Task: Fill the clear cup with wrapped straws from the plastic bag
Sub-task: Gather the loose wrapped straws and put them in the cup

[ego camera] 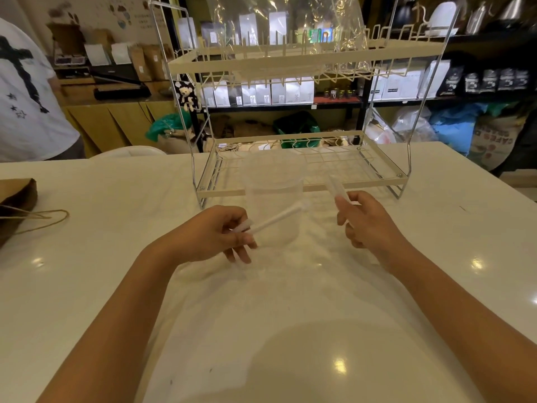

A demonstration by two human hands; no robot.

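Note:
A clear plastic cup (273, 181) stands upright on the white table, just in front of the wire rack. My left hand (220, 234) pinches a white wrapped straw (276, 219) that points up and right across the cup's lower front. My right hand (366, 222), to the right of the cup, holds another wrapped straw (337, 186) sticking up and left from its fingers. A clear plastic bag (290, 286) lies flat on the table under my hands and forearms. Whether the cup holds any straws is not visible.
A two-tier cream wire rack (305, 65) stands behind the cup, with a clear plastic sheet on its top tier. A brown paper bag (17, 199) with string handles lies at the left table edge. A person in a white shirt (29, 97) stands at far left.

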